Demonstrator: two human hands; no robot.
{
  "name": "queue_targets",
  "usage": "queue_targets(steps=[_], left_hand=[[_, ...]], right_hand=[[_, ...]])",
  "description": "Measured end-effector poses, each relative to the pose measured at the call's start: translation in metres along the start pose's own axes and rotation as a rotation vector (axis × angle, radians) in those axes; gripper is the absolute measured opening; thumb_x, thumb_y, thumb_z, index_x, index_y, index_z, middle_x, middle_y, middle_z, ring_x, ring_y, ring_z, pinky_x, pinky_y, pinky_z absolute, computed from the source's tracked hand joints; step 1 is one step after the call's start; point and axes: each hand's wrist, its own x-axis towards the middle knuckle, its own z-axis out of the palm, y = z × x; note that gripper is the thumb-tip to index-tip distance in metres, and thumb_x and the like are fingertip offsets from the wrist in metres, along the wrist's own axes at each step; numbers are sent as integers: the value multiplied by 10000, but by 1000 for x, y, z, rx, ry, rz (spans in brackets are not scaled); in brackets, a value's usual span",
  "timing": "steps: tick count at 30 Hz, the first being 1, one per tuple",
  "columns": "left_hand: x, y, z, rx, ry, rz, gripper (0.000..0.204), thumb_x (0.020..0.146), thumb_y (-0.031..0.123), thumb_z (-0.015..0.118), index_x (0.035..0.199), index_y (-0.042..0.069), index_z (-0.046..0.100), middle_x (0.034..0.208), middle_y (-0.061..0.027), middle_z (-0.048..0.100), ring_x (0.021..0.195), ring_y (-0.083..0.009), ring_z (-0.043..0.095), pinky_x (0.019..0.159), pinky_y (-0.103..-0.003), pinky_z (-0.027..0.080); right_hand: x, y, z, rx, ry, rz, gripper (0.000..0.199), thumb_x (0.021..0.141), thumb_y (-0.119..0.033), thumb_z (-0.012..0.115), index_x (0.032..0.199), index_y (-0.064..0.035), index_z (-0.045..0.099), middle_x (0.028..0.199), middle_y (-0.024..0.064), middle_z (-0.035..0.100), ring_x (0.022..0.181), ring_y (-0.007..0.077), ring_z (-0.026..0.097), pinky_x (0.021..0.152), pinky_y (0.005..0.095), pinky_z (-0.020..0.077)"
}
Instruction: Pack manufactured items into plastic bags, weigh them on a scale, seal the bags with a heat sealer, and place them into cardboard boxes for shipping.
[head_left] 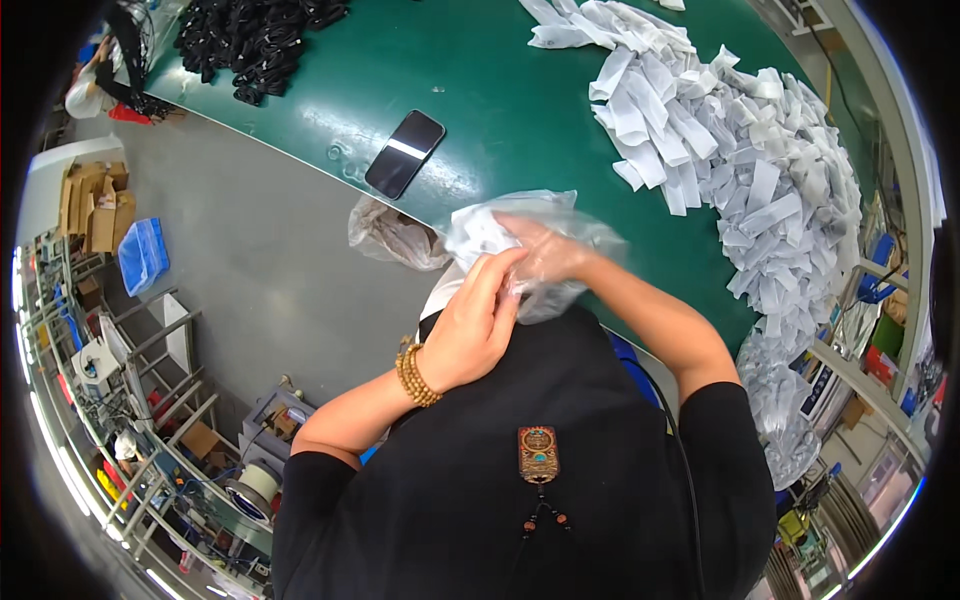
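Observation:
A clear plastic bag (545, 203) is in front of my body at the near edge of the green table, with white pieces (475, 232) showing through it. My left hand (475, 325), with a beaded bracelet on its wrist, has its fingers closed at the bag's near side. My right hand (545, 252) reaches in from the right and is partly covered by the film. Motion blurs its fingers, so I cannot make out whether they grip anything. The two hands are close together, the left one nearer to my body.
A black phone (405, 154) lies on the green table (500, 110). White wrapped strips (770, 180) are heaped along the right side, and black bundled items (250, 40) at the far left. Another plastic bag (395, 232) hangs by the table edge. A blue bin (143, 257) stands on the floor.

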Motion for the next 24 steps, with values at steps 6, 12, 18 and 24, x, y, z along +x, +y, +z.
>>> queue_targets(steps=[6, 12, 18, 24], left_hand=[[-8, -6, -15, -454, 47, -256, 346, 930, 3, 451, 1271, 26, 400, 941, -43, 480, 690, -62, 510, 568, -197, 451], [-13, 11, -18, -598, 2, -188, 340, 925, -6, 460, 1256, 11, 386, 1039, -63, 478, 689, -80, 510, 572, -208, 448], [19, 12, -40, -531, 86, -167, 323, 900, -24, 497, 1214, 3, 431, 953, -33, 499, 666, -66, 488, 551, -191, 416], [65, -6, -103, -181, -151, -18, 326, 887, 44, 540, 1204, 5, 480, 937, 6, 492, 750, -48, 438, 646, -181, 374]], right_hand=[[68, 35, 40, -396, 19, -134, 570, 820, -204, 595, 1329, -40, 399, 1323, 224, 432, 1216, 370, 441, 1000, 401, 394], [67, 3, 17, -815, 151, 170, 545, 788, -83, 541, 1320, -79, 423, 1236, 170, 497, 1182, 368, 454, 1003, 427, 381], [75, -1, 0, -883, 360, 250, 564, 773, -181, 590, 1293, -36, 427, 1258, 205, 469, 1185, 391, 441, 997, 453, 370], [-56, -94, -81, -166, -148, -102, 498, 889, -311, 567, 1262, 10, 485, 1202, 162, 556, 1154, 303, 517, 978, 386, 403]])
